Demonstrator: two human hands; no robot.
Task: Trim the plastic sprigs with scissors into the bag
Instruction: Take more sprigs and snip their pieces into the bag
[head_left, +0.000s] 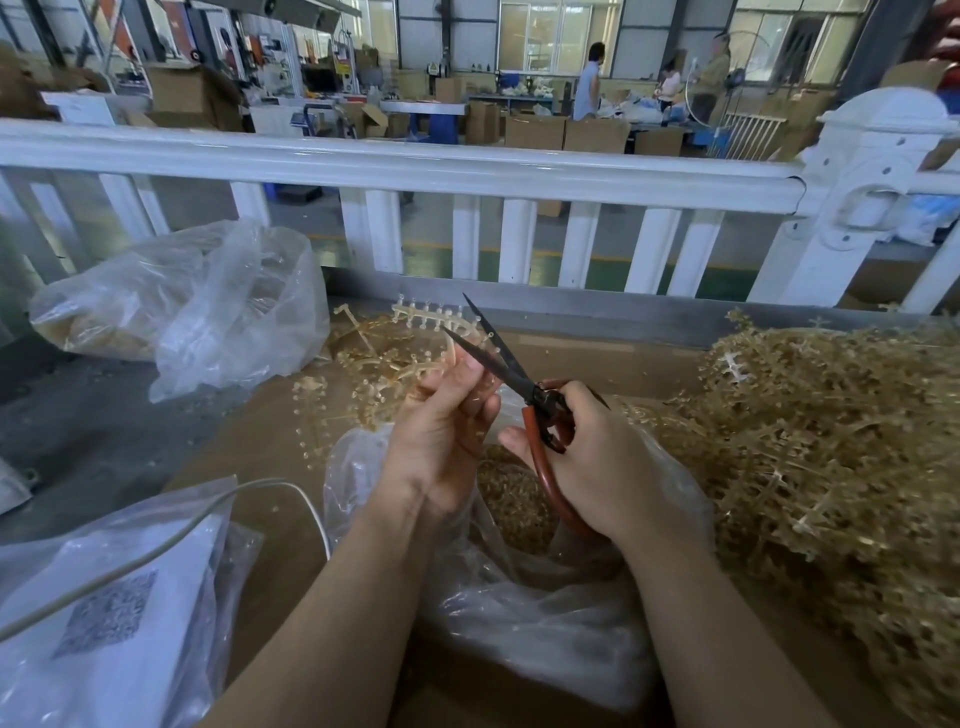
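Pale translucent plastic sprig (415, 332) held upright above the open clear bag (519, 597), red-handled scissors (524, 395) with blades parted at its stem, trimmed bits inside the bag

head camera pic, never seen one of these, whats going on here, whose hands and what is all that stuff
There is no machine here: one camera worn on a person's head looks down at their two bare hands. The left hand pinches a pale plastic sprig. The right hand grips red-handled scissors, blades open at the sprig. Below the hands an open clear bag holds cut pieces. A heap of untrimmed sprigs lies to the right, and more plastic bags to the left. A white railing stands behind.
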